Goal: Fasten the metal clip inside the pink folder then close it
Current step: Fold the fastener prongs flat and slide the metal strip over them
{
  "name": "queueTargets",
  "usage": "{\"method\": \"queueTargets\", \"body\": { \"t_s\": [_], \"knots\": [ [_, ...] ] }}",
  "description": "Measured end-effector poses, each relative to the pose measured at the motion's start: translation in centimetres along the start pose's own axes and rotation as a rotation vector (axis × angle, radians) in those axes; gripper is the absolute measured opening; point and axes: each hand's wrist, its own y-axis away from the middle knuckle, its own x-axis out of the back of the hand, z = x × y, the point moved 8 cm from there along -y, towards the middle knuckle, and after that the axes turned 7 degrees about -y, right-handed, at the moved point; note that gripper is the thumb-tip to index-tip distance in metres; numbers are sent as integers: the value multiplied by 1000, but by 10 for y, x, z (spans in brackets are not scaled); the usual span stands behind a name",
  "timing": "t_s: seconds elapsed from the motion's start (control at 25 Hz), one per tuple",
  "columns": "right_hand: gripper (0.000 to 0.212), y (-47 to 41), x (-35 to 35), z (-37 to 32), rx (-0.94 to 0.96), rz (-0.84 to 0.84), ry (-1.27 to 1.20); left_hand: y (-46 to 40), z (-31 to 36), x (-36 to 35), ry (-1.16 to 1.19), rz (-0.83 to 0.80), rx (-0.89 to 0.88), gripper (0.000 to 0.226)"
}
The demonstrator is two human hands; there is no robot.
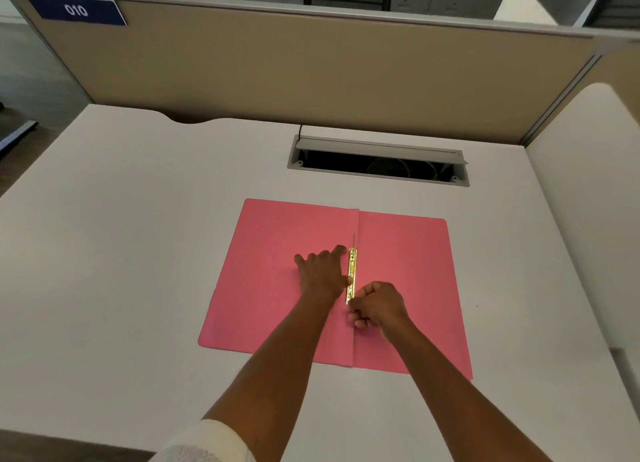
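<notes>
Metal clip [351,275]: gold strip lying along the centre fold of the pink folder [408,288], which is spread open and flat on the desk [121,254]. A thin prong shows past the strip's far end. Left hand [322,271] rests palm down on the left flap, fingers spread, thumb touching the strip's edge; it pins, grips nothing. Right hand [377,306] is curled at the strip's near end, fingers pinched together on what looks like the near prong or slider; exact hold hidden by the knuckles. Step in hand, as judged: locking the near end. To do it well, keep the left hand pressing so the strip cannot slide along the fold, bend the prong flat in line with the strip, then seat the slider fully over it; repeat at far end. Beyond the folder, an open cable hatch [377,160] in the desk, well apart.
</notes>
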Motion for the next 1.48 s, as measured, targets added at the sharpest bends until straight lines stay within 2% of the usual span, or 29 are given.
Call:
{"method": "queueTargets", "body": {
  "t_s": [0.2,0.32,0.56,0.96,1.32,1.48],
  "knots": [
    [18,27,-4,1,454,197,272,-2,0,0,-3,-11,-21,59],
    [20,35,-11,1,562,247,327,-2,0,1,-4,-22,-24,57],
    [18,39,-22,3,713,263,619,-3,0,-1,10,-22,-45,56],
    [16,35,-22,3,728,255,652,-7,-3,-3,-69,-177,-134,86],
    [20,30,-22,5,717,215,622,-6,-1,0,-157,-177,-160,90],
    [19,31,-14,3,710,211,502,-5,2,-2,-201,-186,-143,89]
  ]
}}
